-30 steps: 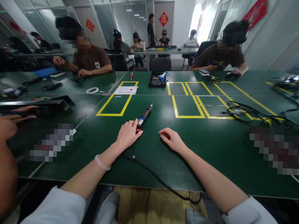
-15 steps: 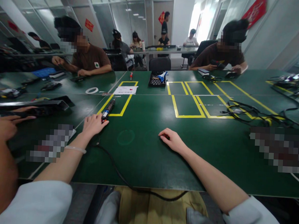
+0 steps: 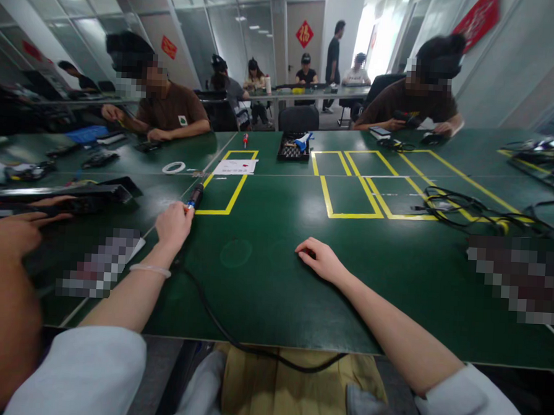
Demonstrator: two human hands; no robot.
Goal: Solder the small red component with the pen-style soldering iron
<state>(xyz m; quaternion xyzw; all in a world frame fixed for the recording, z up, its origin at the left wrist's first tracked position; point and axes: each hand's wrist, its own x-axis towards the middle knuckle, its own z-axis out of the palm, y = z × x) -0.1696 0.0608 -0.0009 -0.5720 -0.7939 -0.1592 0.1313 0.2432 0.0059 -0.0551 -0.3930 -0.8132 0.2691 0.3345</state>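
Observation:
My left hand point(image 3: 174, 227) is wrapped round a slim, dark electric screwdriver point(image 3: 195, 196) with a blue band, its front end pointing away from me. A black cord point(image 3: 207, 303) runs from below that hand across the green table and over the front edge. My fingers cover the tool's rear part. Out to the right, my right hand point(image 3: 319, 257) rests on the tabletop with its fingers curled in and nothing visible in them.
Yellow tape rectangles point(image 3: 353, 216) mark the green table point(image 3: 263, 293). Beyond stand a black tray point(image 3: 287, 147), a white paper point(image 3: 235, 166) and a red-handled tool point(image 3: 246, 140). Black cables point(image 3: 448, 207) lie right. A co-worker's arm point(image 3: 6, 243) reaches in at left; two people sit opposite.
My left hand has gone from lying over the electric screwdriver with fingers outstretched to gripping it. The tool has shifted slightly left. My right hand has stayed where it was.

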